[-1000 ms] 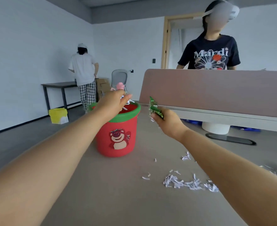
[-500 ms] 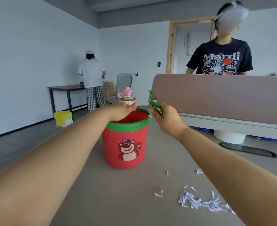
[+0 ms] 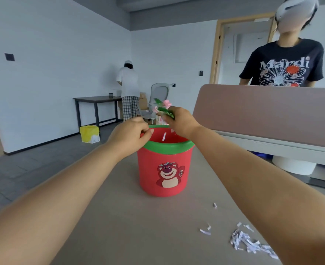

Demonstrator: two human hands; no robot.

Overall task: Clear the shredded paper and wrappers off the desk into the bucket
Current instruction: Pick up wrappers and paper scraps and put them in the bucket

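A red bucket (image 3: 163, 175) with a green rim and a bear picture stands on the grey desk (image 3: 131, 226). My left hand (image 3: 130, 133) hovers at the bucket's left rim, fingers curled with nothing visible in them. My right hand (image 3: 180, 121) is above the bucket's mouth, gripping a green wrapper (image 3: 162, 108). One white paper strip (image 3: 164, 136) falls inside the bucket. A pile of shredded paper (image 3: 247, 241) lies on the desk at the lower right, partly hidden by my right forearm, with a few loose strips (image 3: 205, 231) beside it.
A pinkish desk divider (image 3: 268, 111) rises right of the bucket, with a person in a dark T-shirt (image 3: 284, 67) behind it. A pink toy (image 3: 166, 104) shows behind the bucket. Far left are another person (image 3: 129, 92), a dark table (image 3: 94, 100), a grey chair (image 3: 158, 94) and a yellow bin (image 3: 89, 133).
My right hand carried the green wrapper from right of the bucket to above its mouth. My left hand closed and drew back to the left rim. A paper strip now drops inside.
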